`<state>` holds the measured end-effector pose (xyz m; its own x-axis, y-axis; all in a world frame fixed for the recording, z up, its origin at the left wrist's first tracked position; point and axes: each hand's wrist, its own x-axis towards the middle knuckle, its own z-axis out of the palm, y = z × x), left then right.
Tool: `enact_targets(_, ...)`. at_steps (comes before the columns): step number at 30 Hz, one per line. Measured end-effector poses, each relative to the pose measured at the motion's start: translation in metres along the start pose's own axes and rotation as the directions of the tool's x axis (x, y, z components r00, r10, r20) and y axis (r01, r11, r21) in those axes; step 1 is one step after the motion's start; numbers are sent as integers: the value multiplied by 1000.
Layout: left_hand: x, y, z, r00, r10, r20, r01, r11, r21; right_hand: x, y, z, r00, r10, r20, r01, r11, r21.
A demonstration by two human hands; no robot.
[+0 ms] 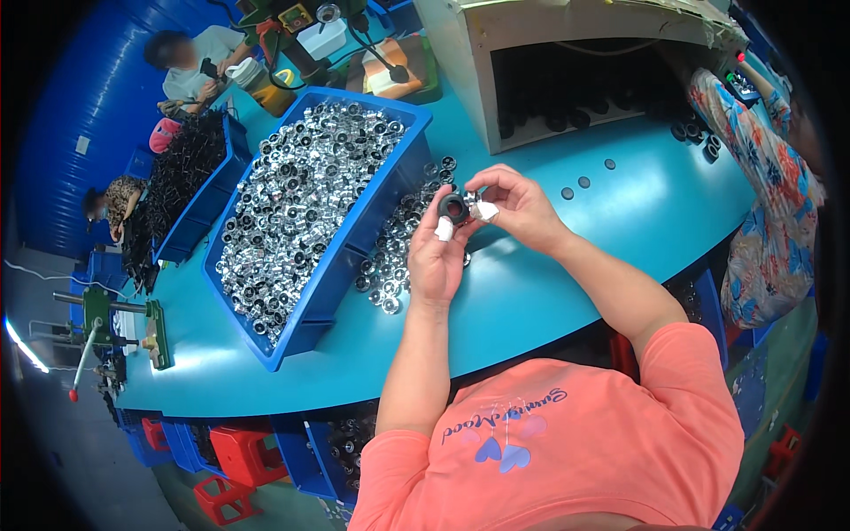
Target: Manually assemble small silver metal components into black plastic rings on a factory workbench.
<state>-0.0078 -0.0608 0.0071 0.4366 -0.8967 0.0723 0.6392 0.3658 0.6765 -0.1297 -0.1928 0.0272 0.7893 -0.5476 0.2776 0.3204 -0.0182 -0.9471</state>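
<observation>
My left hand [430, 270] is closed around a thick black ring [444, 209] that looks like rubber, its open hole showing. Close beside it, my right hand [529, 212] pinches a small shiny silver wheel-like part [471, 199]. The two pieces meet or nearly meet between my fingertips; I cannot tell which. White wrapping covers both thumbs. Just left of my hands, loose silver parts [390, 288] lie scattered on the turquoise table [522, 283]. Beyond them a large blue tub [354, 243] is heaped with similar silver parts [310, 168].
Three small black discs [583, 182] lie right of my hands. A pale open-fronted box [474, 80] with dark round parts stands behind. A person in floral sleeves [761, 190] is at the right. Another blue bin [190, 226], a green hand press [97, 319] and red stools [248, 456] are left.
</observation>
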Motion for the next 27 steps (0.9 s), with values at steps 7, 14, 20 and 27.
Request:
enact_targets(7, -1, -3, 1, 998, -58, -26, 60, 996, 68, -4, -7, 5, 988, -152, 33, 153, 904, -399)
enact_targets(14, -1, -4, 1, 998, -48, -38, 52, 993, 102, -6, -13, 12, 979, -203, 10, 182, 854, -488)
enact_targets(20, -1, -12, 0, 998, -5, -63, 28, 932, 361, -10, -6, 13, 960, -259, 105, 269, 754, -599)
enact_targets(27, -4, -8, 2, 988, 114, -103, -84, 962, 261, -2, -11, -1, 998, 2, 69, 25, 920, -392)
